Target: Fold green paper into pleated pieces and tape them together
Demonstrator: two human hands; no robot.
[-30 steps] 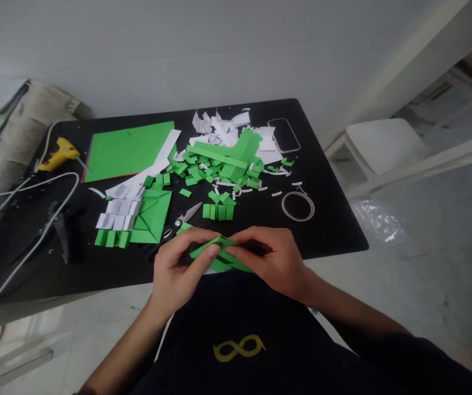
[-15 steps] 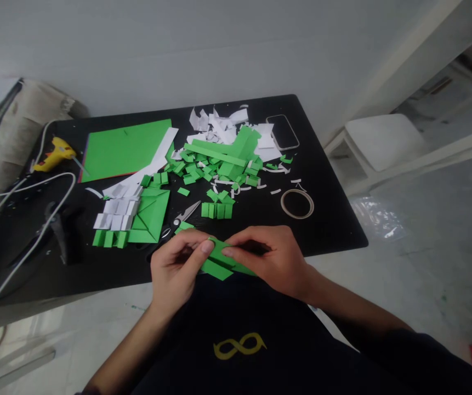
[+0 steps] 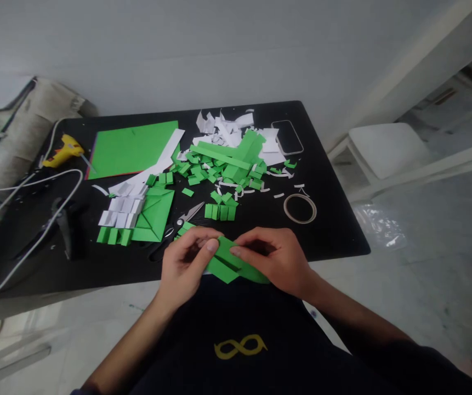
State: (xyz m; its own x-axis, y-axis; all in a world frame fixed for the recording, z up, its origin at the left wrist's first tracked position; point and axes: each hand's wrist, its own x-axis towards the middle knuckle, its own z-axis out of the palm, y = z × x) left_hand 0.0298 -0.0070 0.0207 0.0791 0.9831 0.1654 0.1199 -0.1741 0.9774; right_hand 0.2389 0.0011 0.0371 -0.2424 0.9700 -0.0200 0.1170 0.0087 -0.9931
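A folded piece of green paper (image 3: pixel 224 269) is pinched between both hands at the table's front edge. My left hand (image 3: pixel 186 266) grips its upper left end between thumb and fingers. On the right side of the same paper, my right hand (image 3: pixel 279 258) presses thumb against fingertips. Just beyond my left hand lie open scissors (image 3: pixel 182 222), their handles partly hidden. A short row of small folded green pieces (image 3: pixel 220 212) sits ahead of my hands. To the left, folded white pieces (image 3: pixel 123 206) rest beside a creased green square (image 3: pixel 155 216).
A heap of green and white paper scraps (image 3: pixel 227 159) covers the table's middle. Green sheets (image 3: pixel 132 148), a yellow glue gun (image 3: pixel 67 151), its white cable (image 3: pixel 26 260) and dark pliers (image 3: pixel 63 227) lie left. A tape roll (image 3: pixel 300 208) and a phone (image 3: pixel 287 137) are right.
The view has shifted slightly, so the table's contents appear a little farther right. Both hands still pinch the green paper, and more of its right part shows below the right hand.
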